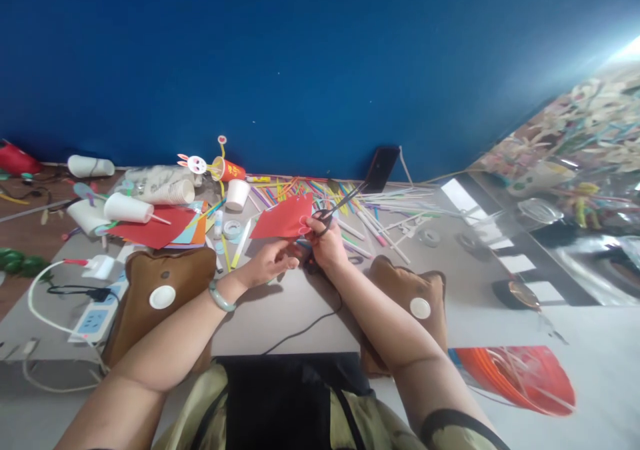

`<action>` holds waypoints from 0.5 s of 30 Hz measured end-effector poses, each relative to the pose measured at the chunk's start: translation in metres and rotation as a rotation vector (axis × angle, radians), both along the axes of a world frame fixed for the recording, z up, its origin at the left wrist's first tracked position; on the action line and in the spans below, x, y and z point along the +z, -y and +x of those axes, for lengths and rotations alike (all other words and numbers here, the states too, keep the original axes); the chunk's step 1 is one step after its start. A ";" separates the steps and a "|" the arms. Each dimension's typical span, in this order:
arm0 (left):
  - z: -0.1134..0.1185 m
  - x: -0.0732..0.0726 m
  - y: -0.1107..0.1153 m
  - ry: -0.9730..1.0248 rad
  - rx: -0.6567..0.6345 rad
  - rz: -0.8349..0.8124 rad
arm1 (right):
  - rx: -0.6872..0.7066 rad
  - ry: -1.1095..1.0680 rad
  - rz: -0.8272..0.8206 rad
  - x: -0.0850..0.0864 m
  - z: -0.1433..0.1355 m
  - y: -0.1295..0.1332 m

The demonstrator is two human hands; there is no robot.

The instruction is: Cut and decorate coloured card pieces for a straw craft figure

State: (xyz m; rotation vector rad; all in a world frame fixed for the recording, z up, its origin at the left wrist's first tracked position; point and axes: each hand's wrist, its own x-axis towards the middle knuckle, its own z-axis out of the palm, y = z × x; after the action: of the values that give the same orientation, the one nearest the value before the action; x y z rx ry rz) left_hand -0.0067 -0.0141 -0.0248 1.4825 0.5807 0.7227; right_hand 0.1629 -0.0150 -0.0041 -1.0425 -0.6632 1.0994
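My right hand (327,245) is closed around dark-handled scissors (345,201), whose blades point up and away to the right. Its thumb also presses on the right edge of a red sheet of paper (281,218), which bears small pink outlines near that thumb. Just below the sheet, my left hand (270,262) has thumb and fingers apart, with nothing visible between them; a pale bangle (222,297) circles that wrist. Beneath my hands a dark object with a cable lies on the table, mostly hidden.
Colored sticks and pens (370,220) litter the table's back. A white paper cup (237,195) and a decorated orange cup (229,169) stand left of them. Brown cushions (165,270) flank my arms. A phone (383,169) leans on the blue wall; a power strip (97,317) lies left.
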 end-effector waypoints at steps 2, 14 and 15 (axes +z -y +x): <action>0.001 0.002 -0.003 0.052 -0.021 -0.041 | 0.013 0.081 0.006 -0.001 -0.005 0.006; -0.006 0.008 -0.013 0.065 0.470 0.003 | 0.160 0.427 0.009 -0.006 -0.012 0.018; -0.006 0.006 -0.015 0.092 0.512 -0.031 | 0.166 0.455 0.008 -0.006 -0.011 0.018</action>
State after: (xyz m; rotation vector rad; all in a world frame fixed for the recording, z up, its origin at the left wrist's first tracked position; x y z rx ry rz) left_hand -0.0129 0.0007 -0.0185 1.2715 0.9101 1.1649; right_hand 0.1515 -0.0330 -0.0099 -1.2618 -1.1330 1.0051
